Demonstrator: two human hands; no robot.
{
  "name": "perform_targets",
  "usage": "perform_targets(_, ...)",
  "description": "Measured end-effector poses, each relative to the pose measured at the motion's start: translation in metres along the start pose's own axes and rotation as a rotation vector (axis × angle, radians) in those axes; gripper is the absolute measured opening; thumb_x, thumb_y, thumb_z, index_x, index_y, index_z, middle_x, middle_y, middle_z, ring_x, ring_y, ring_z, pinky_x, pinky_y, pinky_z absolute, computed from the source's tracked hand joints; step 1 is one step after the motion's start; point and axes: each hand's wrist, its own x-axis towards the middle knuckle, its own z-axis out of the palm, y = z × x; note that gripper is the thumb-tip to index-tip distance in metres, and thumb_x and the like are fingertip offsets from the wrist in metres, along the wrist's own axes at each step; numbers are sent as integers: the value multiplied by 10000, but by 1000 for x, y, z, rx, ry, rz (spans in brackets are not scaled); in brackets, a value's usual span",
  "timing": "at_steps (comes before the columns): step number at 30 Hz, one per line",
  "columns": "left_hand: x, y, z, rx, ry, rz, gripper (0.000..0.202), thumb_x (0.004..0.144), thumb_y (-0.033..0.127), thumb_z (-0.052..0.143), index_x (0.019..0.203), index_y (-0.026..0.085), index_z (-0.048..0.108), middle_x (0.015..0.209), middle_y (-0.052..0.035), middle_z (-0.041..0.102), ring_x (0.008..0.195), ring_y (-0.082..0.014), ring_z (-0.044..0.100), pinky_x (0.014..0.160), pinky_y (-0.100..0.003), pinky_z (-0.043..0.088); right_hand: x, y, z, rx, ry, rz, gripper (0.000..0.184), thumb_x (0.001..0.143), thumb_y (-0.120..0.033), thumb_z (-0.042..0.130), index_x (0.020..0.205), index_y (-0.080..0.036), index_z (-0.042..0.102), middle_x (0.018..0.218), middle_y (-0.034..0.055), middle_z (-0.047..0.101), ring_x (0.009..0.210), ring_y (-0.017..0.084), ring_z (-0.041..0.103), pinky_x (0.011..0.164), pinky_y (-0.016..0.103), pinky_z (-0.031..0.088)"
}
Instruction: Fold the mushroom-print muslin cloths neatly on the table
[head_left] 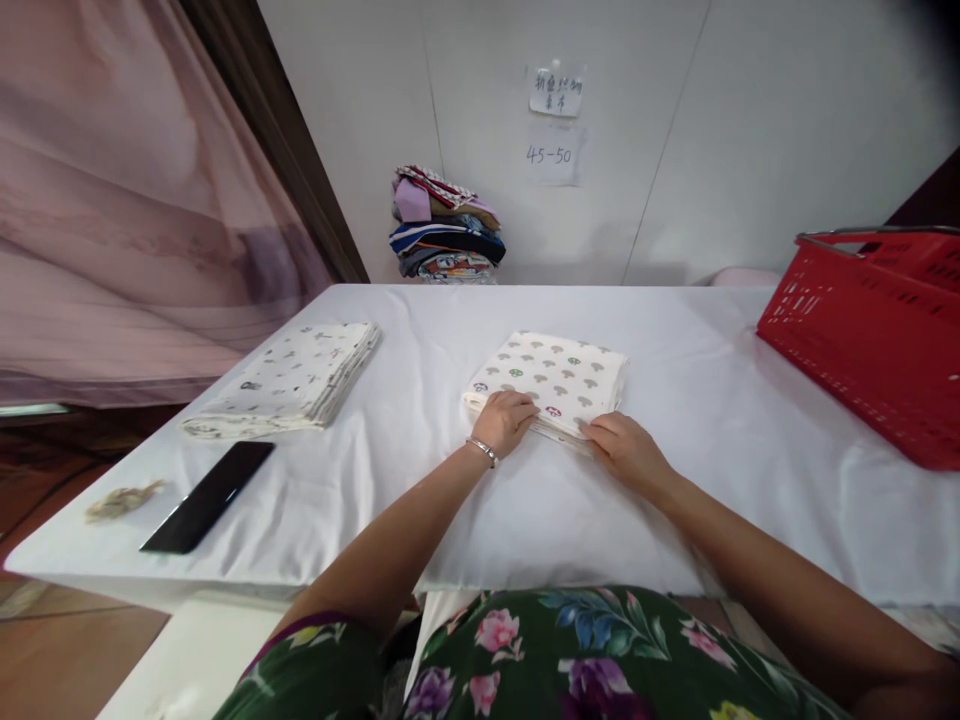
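A folded white cloth [551, 372] printed with grey, green and red mushroom shapes lies flat on the white-covered table [420, 500]. At its near edge, toward the left, my left hand [506, 422] has its fingers curled on the fabric; a bracelet circles that wrist. The near right corner is pinched by my right hand [628, 452], thumb and fingers together at the edge. Several layers show along the cloth's near and right sides. Farther left lies a second folded white cloth [292, 375] with small dark prints, apart from both hands.
A red plastic basket [862, 350] stands at the right. A black flat object [214, 495] and a small bundle of beige cord or fibre [124, 500] lie at the front left. Behind the table rises a stack of folded fabrics [448, 230] against the wall. A pink curtain [135, 220] hangs left.
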Motion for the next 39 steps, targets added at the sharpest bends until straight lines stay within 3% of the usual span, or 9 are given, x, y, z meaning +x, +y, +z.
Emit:
perform_targets(14,-1,-2,1,79,-19,27,230,845,234,511,1054,239,606,1073,-53,625,1021,-187,536,911,-381,381,13,-11,9,-51,-34,20,285,855,-198,469,1135,-220,518,1090,91,593,1014,234,528,812,355,376)
perform_targets(25,-13,-33,-18,157,34,15,266,833,243,532,1094,216,578,1093,-59,621,1024,-202,529,924,-383,355,15,3,6,26,-110,64,285,852,-157,405,1075,-225,570,1009,54,647,910,209,578,760,335,430)
perform_targets(33,-14,-32,-21,217,-35,-24,491,761,10,385,1180,208,545,1130,-62,608,1057,-202,518,948,-392,346,17,-3,9,-115,-97,-11,488,788,-47,374,1225,-216,510,1017,90,633,890,224,582,721,335,439)
perform_targets(39,-13,-36,-17,199,-8,-113,571,683,-26,408,1178,219,551,1157,-49,592,1106,-202,486,978,-389,336,19,-1,1,-54,-190,107,450,801,-83,371,1203,-223,518,1071,59,614,916,192,559,706,289,422)
